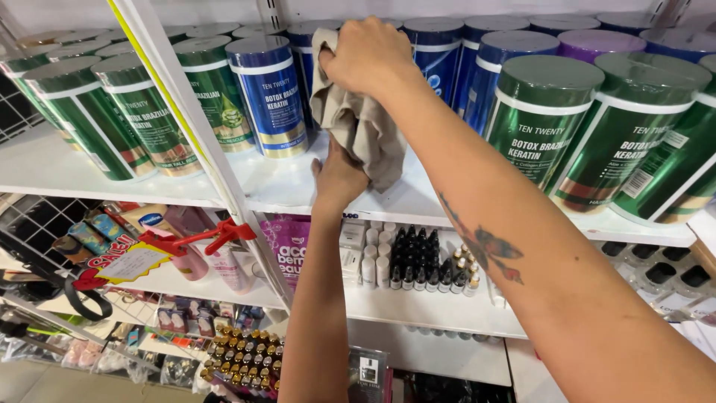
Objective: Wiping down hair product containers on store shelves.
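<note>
Nearest, low down: small dark dropper bottles (421, 257) and white vials (373, 254) standing in rows on the lower shelf (432, 310), untouched. Above, left hand (339, 175) pressed up against the hanging end of a beige cloth (358, 123), fingers hidden behind it, so grip unclear. Right hand (365, 56) clenched on the cloth's upper bunch, held over the bare patch of white upper shelf (276, 183) between tubs. Behind, a blue tub (268, 97) and green tubs (544, 119) in place. Judging by this, wiping midway: front strip reached, tubs and far corners left.
</note>
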